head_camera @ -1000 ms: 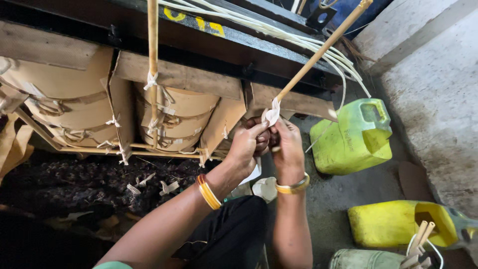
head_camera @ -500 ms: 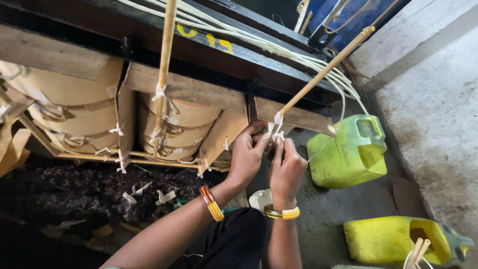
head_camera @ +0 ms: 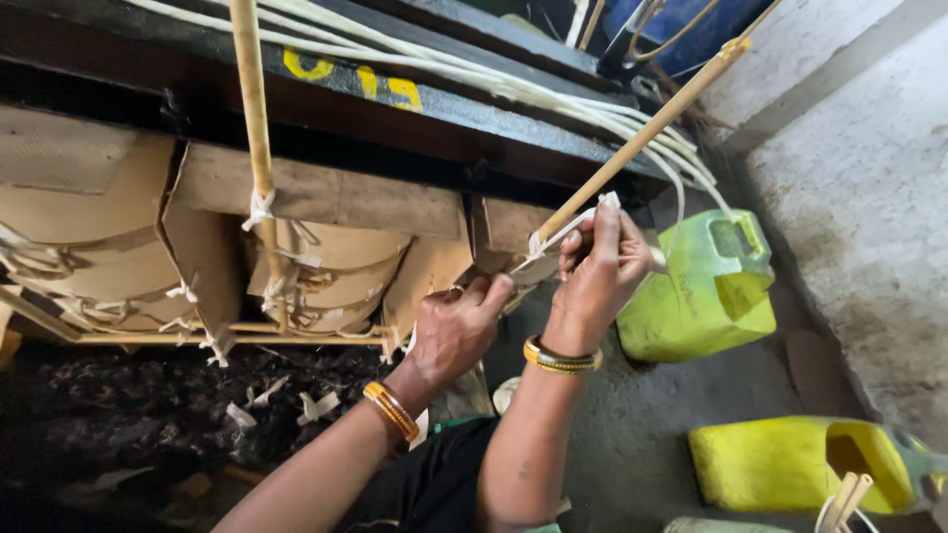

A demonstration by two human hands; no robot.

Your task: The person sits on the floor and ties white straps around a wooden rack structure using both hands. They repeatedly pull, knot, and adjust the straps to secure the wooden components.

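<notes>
Binding a slanted bamboo stick to a timber rail with a pale strip tie.

The right hand [head_camera: 602, 262] pinches the free end of the white strip [head_camera: 568, 229] between closed fingertips, just at 7 o'clock of the stick's lower end; the left hand [head_camera: 456, 334] is curled shut at the strip's other end against the wooden rail [head_camera: 326, 197], though what lies inside its fingers is hidden. The bamboo stick [head_camera: 642, 133] runs from the knot toward 1 o'clock. The strip looks thin, light and limp, likely to slip or tear under a sharp pull, so it is best held close to the knot; the stick appears stiff and light. A green jerrycan [head_camera: 706, 291] stands at 3 o'clock of the hands, a cut yellow can [head_camera: 780, 464] at 5 o'clock.
</notes>
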